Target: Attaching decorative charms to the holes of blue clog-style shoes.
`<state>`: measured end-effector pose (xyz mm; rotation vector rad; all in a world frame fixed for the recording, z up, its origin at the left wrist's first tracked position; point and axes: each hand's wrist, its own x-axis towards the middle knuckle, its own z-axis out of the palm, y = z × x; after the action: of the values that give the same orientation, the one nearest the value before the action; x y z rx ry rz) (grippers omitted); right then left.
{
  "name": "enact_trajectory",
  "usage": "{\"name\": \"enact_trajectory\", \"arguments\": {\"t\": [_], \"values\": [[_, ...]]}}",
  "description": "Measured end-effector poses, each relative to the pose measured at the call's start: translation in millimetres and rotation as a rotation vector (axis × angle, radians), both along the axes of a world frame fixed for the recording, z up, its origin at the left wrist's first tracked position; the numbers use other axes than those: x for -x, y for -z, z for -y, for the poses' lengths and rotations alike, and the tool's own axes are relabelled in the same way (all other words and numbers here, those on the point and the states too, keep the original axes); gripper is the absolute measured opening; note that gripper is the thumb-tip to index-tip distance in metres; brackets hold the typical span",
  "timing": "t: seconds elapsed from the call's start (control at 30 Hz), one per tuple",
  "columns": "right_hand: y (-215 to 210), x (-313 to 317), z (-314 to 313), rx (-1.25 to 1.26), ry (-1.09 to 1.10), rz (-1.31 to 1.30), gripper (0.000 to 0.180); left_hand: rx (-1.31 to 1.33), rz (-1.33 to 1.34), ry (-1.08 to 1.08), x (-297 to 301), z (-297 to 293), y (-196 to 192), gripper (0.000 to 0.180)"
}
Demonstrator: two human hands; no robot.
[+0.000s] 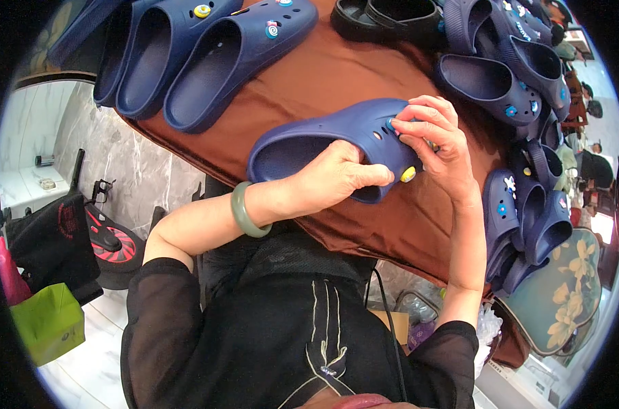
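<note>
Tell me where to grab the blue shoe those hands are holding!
Try the heel rim of the blue shoe, coming from the left and far side. It's a raised wall you could probably pinch, thumb outside, fingers in the opening. The heel points left, away from the right hand at the toe end; the left hand grips farther forward, its forearm passing the near side.

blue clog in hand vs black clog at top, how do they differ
The blue clog bears a yellow charm; the black clog shows none. The left hand grips the blue clog, the right hand touches it; neither touches the black clog. Both have foot openings.
</note>
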<state>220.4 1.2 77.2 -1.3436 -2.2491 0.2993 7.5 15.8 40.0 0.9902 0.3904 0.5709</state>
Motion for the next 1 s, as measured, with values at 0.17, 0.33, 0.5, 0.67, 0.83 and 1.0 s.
{"name": "enact_trajectory", "arguments": {"t": [0.17, 0.33, 0.5, 0.67, 0.83, 1.0], "values": [[-6, 7, 2, -0.084, -0.036, 0.186, 0.014, 0.025, 0.059, 0.031, -3, -8, 8, 0.02], [2, 19, -2, -0.142, 0.054, 0.168, 0.014, 0.052, -0.013, 0.104, -1, -23, 8, 0.019], [13, 13, -4, -0.209, 0.097, 0.245, 0.011, -0.586, -0.363, 0.073, -9, -33, 22, 0.034], [8, 13, 0, -0.203, 0.168, -0.012, 0.018, -0.286, -0.166, 0.108, 5, -15, 0, 0.046], [46, -48, 3, -0.101, 0.483, -0.8, 0.023, -0.815, -0.552, 0.247, 3, -11, -18, 0.058], [74, -56, 0, 0.131, 0.618, -1.13, 0.026, -0.937, -0.648, 0.142, -11, -18, 5, 0.041]]}}
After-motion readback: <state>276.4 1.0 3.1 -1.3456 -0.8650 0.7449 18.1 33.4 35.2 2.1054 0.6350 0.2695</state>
